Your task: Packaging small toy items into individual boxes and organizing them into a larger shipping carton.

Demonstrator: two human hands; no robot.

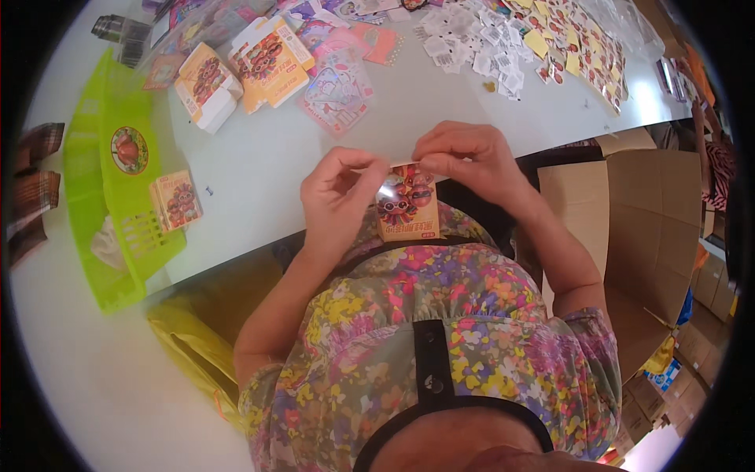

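Between my hands, at the table's near edge, is a small orange-yellow card box (409, 206) printed with cartoon figures, its print upside down to me. My left hand (340, 185) pinches the box's far left corner between thumb and fingers. At the far right corner my right hand (465, 157) pinches the same far edge, fingers curled. A bright glare lies on the box's printed face. Whether its far end is folded in is hidden by my fingertips.
A green plastic basket (98, 204) stands at the left, with a similar small box (177, 200) against its side. Two orange boxes (271, 63) lie beyond, near pink sticker sheets (338, 94). White paper labels (472, 39) and round-sticker sheets (578, 47) spread far right. An open carton (649, 212) stands at my right.
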